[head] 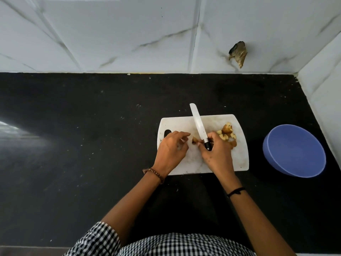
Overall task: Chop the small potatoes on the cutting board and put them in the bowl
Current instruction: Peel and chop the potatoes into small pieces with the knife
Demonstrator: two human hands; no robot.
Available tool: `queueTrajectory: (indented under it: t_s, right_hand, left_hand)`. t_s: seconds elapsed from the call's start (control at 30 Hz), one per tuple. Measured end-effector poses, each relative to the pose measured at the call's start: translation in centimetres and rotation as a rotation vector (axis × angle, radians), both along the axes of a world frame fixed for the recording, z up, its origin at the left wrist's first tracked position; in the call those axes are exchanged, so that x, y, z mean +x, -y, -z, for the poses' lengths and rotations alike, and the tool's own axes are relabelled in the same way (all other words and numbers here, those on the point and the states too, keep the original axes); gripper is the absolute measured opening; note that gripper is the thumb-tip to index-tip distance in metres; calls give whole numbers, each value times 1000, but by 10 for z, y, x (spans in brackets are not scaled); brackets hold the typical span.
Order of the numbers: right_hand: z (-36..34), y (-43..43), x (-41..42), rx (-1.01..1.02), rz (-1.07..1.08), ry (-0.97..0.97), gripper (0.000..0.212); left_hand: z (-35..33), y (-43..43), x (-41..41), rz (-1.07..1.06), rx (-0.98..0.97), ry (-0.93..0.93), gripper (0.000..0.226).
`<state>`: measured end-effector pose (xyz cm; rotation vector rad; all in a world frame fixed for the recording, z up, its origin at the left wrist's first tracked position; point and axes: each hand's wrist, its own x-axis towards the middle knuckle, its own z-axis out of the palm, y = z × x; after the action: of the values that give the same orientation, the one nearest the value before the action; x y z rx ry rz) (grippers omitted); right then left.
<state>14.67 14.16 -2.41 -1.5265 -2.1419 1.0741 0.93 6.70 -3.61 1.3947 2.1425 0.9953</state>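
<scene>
So we were looking down at a black worktop point(92, 126) with a white cutting board point(238, 159) sitting just right of the middle of the frame. Our right hand point(215, 154) had its fingers curled round the black handle of the knife point(198, 124), and the white blade pointed up the frame with its tip past the board's far edge. Our left hand point(170, 149) rested on the left part of the board, fingers loosely bent and a bit spread, tips aimed at one small potato piece point(194, 139) lying just left of the blade. We honestly couldn't tell if the fingertips touched it. The chopped potato pieces point(227, 133) were heaped on the right side of the board, just past our right hand. The blue bowl point(295, 152) stood on the worktop right of the board, near it but apart. A bead bracelet point(154, 172) was on the left wrist and a black thread point(236, 191) on the right. White marbled wall tiles point(129, 34) filled the top of the frame, with a broken patch point(238, 53) at upper right.
</scene>
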Motion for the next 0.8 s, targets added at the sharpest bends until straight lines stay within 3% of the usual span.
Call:
queueTrajectory:
  t_s: [0.17, 0.33, 0.6, 0.8]
  right_hand:
    - [-5, 3, 5, 27, 23, -29, 22]
    - [-7, 8, 13, 22, 35, -51, 17]
    - [-9, 20, 17, -20, 44, -61, 19]
    - [-7, 29, 14, -42, -1, -39, 27]
  left_hand:
    - [-1, -13, -4, 95, -73, -60, 34]
    - [-1, -20, -3, 136, -79, -63, 22]
    - [0, -21, 1, -127, -112, 245, 15]
    - [-5, -20, 0, -80, -135, 210, 13]
